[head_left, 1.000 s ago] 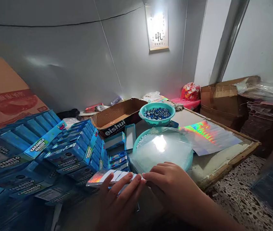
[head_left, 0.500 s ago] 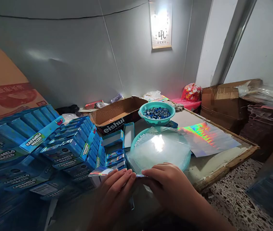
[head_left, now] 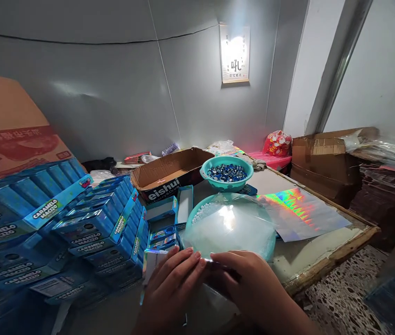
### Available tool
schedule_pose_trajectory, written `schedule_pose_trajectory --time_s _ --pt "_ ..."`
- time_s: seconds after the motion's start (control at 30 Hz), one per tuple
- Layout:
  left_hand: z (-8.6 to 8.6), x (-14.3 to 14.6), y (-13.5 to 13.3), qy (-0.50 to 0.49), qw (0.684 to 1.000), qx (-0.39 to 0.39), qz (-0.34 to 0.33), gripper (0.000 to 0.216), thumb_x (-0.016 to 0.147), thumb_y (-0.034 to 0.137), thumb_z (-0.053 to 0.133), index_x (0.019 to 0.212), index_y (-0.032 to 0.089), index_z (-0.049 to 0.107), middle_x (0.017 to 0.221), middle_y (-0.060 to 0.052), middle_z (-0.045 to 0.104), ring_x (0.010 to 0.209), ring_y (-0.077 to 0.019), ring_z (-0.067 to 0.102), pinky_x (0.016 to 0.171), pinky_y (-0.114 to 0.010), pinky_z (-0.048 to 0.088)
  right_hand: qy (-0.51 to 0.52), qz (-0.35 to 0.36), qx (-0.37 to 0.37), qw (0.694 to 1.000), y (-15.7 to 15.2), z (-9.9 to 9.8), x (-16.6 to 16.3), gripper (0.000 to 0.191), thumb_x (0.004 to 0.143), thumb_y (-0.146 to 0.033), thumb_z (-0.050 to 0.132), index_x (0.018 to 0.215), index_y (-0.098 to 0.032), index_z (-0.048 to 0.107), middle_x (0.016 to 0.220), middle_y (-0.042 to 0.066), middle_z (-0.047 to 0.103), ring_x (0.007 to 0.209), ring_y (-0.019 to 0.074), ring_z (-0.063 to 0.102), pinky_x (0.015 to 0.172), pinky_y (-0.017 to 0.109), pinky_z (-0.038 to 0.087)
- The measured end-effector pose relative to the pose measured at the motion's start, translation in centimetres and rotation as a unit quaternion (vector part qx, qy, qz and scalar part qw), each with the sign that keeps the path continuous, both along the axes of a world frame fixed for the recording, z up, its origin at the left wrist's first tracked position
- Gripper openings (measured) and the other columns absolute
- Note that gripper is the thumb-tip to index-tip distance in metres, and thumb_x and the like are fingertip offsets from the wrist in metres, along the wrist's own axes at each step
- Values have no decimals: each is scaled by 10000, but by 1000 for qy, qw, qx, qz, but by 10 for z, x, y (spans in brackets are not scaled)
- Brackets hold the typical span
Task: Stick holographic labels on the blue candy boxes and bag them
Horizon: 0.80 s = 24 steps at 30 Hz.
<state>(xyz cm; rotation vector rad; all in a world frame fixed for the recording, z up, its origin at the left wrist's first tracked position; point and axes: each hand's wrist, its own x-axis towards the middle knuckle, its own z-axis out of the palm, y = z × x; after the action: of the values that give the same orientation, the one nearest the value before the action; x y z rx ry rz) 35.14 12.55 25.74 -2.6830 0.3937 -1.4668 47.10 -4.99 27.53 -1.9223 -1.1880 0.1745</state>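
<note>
My left hand (head_left: pixel 171 288) and my right hand (head_left: pixel 249 284) meet at the table's near edge, fingers curled around a small white box with a holographic edge (head_left: pixel 153 264). The hands cover most of it. Just beyond them sits a teal basin (head_left: pixel 269 242) covered by a clear plastic sheet (head_left: pixel 228 225), with white beads showing at its left rim. Behind it a smaller teal bowl (head_left: pixel 227 171) holds blue shiny pieces.
Stacks of blue "Caramelo Macizo" boxes (head_left: pixel 93 223) fill the left. An open cardboard "eishui" carton (head_left: pixel 167 174) stands behind. A holographic sheet (head_left: pixel 298 209) lies at the right, near the table's wooden edge (head_left: pixel 330 265). Cardboard cartons (head_left: pixel 326 153) stand at the far right.
Both hands have turned the small holographic box and closed further over it, so less of it shows. The view has dipped and shifted a little.
</note>
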Motion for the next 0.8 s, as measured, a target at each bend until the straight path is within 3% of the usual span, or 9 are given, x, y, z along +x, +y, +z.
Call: schedule_pose_trajectory --time_s 0.23,0.4,0.6,0.8 --pt "-8 5 2 15 998 -46 -26 276 908 97 654 1171 175 691 1131 -66 742 1208 -183 614 1135 -408 404 -54 17 -40 998 0 1 3 233 922 -147 590 1062 -265 735 916 18 759 826 177 702 725 249 460" --pt "-7 8 4 42 999 -19 -9 272 991 127 514 1199 179 682 1093 -41 752 1159 -149 638 1147 -358 382 -112 20 -92 989 2 4 1 179 970 -192 582 1060 -268 717 853 -1 739 779 181 692 712 277 398" --pt "-11 7 6 34 999 -13 -17 283 975 78 516 1185 172 681 1162 -53 748 1228 -176 628 1134 -367 411 -159 7 -66 985 2 2 9 193 949 -139 575 1015 -261 710 818 -18 730 718 158 672 707 306 341" --pt "-19 13 3 46 994 -92 -20 226 921 109 634 1136 169 671 1138 -47 750 1172 -167 652 1102 -349 448 -150 -19 -57 987 2 -5 12 228 920 -129 605 1047 -278 721 835 -30 737 734 156 669 742 320 332"
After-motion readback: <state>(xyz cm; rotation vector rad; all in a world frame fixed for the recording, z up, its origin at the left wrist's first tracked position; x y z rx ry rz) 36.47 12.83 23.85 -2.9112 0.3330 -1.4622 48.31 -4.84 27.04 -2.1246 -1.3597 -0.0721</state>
